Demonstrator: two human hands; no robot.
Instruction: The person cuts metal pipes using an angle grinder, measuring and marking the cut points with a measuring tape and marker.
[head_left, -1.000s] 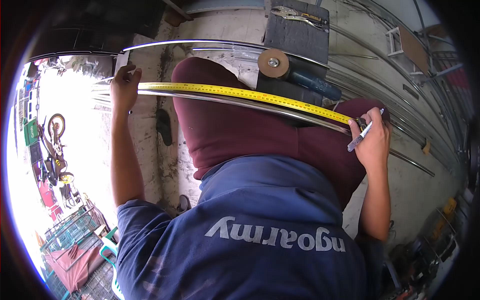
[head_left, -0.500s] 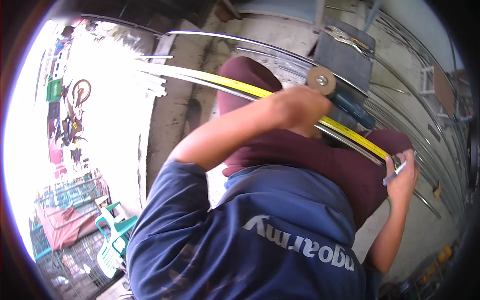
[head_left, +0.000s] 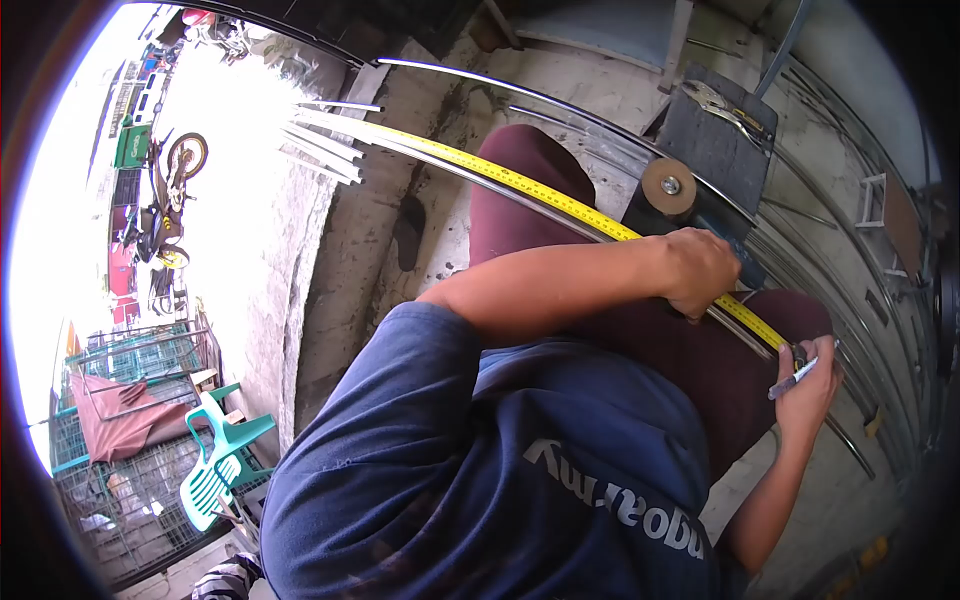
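Observation:
A yellow tape measure blade (head_left: 520,182) runs stretched along a shiny metal tube (head_left: 560,218) across my maroon-trousered lap. My left hand (head_left: 705,270) is closed around the blade and tube, above my lap. Near the tube's right end, my right hand (head_left: 812,385) grips a pale marker (head_left: 795,378) between its fingers. Its fingertips also touch the end of the tape blade. Just beyond my left hand sits a power tool with a round brown disc (head_left: 668,186); its dark blue body is mostly hidden behind the hand.
Pliers-like tools (head_left: 725,105) lie on a dark board (head_left: 745,150) ahead. Long metal tubes (head_left: 840,290) spread over the floor at right, and pale tube ends (head_left: 330,160) protrude at left. A green plastic chair (head_left: 225,455), wire cages (head_left: 130,500) and a motorcycle (head_left: 165,215) are farther left.
My left hand has slid right along the tape and tube, closer to my right hand. My right hand keeps its hold on the marker. The view has shifted slightly.

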